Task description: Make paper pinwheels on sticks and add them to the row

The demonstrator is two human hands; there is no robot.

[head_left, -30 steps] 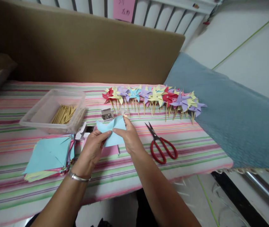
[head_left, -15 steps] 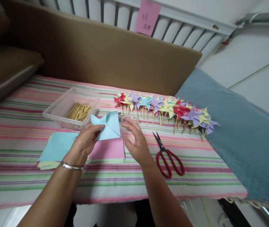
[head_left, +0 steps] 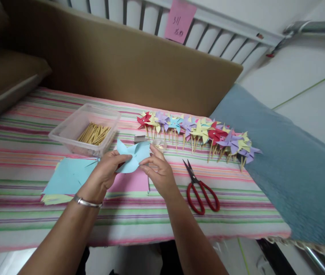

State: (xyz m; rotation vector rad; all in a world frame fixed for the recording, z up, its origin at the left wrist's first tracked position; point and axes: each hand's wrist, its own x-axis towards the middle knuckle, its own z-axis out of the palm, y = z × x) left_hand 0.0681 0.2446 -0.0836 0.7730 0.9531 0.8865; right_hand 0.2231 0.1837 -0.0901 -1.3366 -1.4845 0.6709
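Between my hands is a partly folded light blue paper pinwheel (head_left: 132,156), held above the table. My left hand (head_left: 107,168) pinches it on the left, thumb pressed near its centre. At its right edge, my right hand (head_left: 159,170) has the paper between thumb and fingers. Beneath lies a pink paper sheet (head_left: 132,181). A stack of blue paper sheets (head_left: 68,175), with yellow ones under it, lies to the left. Just behind the pinwheel are a small round clear container (head_left: 160,144) with tiny pieces and a small grey box (head_left: 139,139).
Red-handled scissors (head_left: 199,191) lie right of my hands. A clear plastic box (head_left: 65,130) of short wooden sticks (head_left: 94,133) stands back left. Finished pinwheels (head_left: 201,130) on sticks line the back right. A cardboard panel (head_left: 128,68) rises behind the striped cloth (head_left: 237,214).
My right hand, apart from the paper with fingers spread before, now grips its right edge. The pinwheel has turned and its right corner is bending. The view has shifted slightly.
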